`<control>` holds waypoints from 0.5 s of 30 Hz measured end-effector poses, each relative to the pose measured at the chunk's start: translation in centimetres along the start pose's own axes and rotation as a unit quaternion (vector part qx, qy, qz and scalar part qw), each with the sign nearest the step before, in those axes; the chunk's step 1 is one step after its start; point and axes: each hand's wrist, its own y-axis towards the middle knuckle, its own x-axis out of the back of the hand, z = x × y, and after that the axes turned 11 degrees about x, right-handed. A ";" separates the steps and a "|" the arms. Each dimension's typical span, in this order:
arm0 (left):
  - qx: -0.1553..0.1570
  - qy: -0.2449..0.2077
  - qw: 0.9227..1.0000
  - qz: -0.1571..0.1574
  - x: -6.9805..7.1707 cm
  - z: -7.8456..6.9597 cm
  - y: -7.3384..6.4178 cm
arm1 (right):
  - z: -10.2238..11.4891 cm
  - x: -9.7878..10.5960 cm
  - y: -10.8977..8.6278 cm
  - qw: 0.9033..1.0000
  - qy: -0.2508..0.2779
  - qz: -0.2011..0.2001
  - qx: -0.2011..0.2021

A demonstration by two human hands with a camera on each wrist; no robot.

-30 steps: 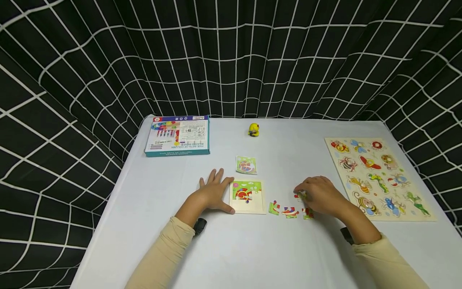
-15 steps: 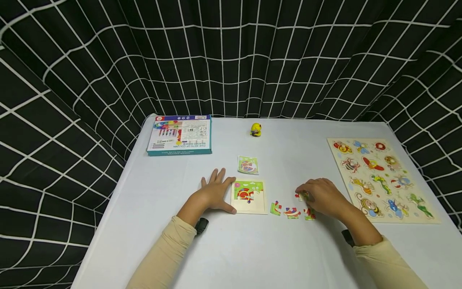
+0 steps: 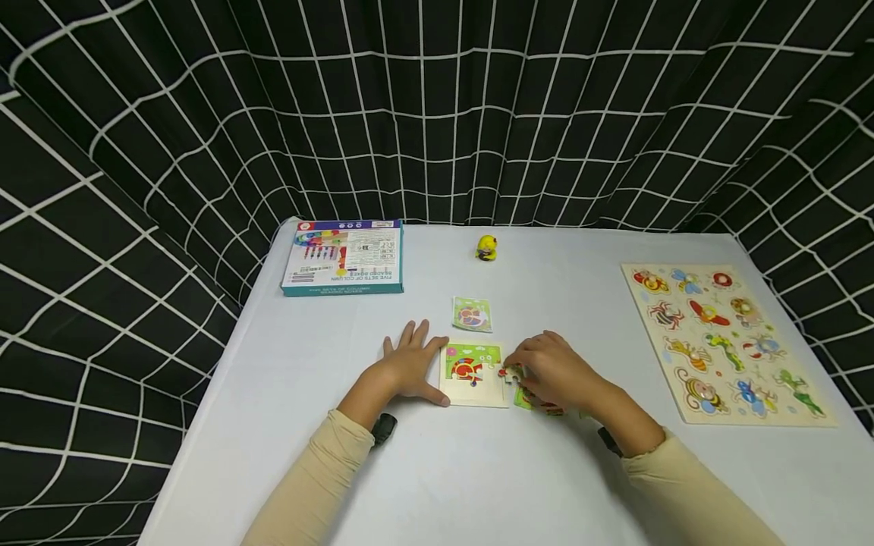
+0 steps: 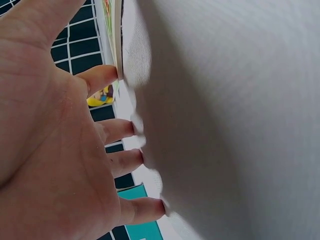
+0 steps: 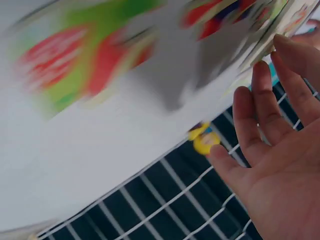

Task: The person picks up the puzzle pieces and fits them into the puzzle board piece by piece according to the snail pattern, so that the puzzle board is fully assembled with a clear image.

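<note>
A square wooden jigsaw tray (image 3: 488,394) lies mid-table, its upper part filled with a green and red snail picture. My left hand (image 3: 407,369) is spread beside it, thumb and index fingertip against its left edge; in the left wrist view the other fingertips rest on the cloth. My right hand (image 3: 556,373) pinches a jigsaw piece (image 3: 512,373), green with a red spot, right at the tray's right edge. Loose jigsaw pieces (image 3: 523,400) lie below this hand, partly hidden by it. The right wrist view shows a blurred red and green loose piece (image 5: 60,62).
A small picture card (image 3: 472,315) lies behind the tray. Farther back are a yellow toy figure (image 3: 486,248) and, at left, a flat teal-edged box (image 3: 344,258). A wooden insect puzzle board (image 3: 727,345) lies on the right. Black grid-patterned cloth (image 3: 444,114) surrounds the table.
My right hand has picked up the green piece and carried it left to the tray's edge, over the loose pieces. My left hand stays at the tray. The head view has shifted slightly.
</note>
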 end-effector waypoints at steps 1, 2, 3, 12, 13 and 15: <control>0.000 0.000 1.000 0.000 0.0 0.0 0.0 | 0.3 -0.2 0.4 1.000 0.000 0.002 0.004; -0.001 0.000 1.000 0.000 -0.1 0.0 0.0 | 0.6 -0.3 0.7 1.000 0.003 0.003 0.007; -0.001 -0.001 1.000 0.000 -0.1 -0.1 0.0 | 0.8 -0.5 1.0 1.000 0.005 0.004 0.007; -0.001 0.001 1.000 0.002 0.0 -0.2 -0.1 | 1.6 -1.5 2.2 1.000 0.004 0.007 0.005; -0.001 0.002 1.000 0.002 0.0 -0.1 -0.1 | 1.6 -1.5 2.3 1.000 0.002 0.006 0.005; -0.002 0.000 1.000 0.001 0.0 -0.1 -0.1 | 1.6 -1.6 2.3 1.000 -0.004 0.004 0.005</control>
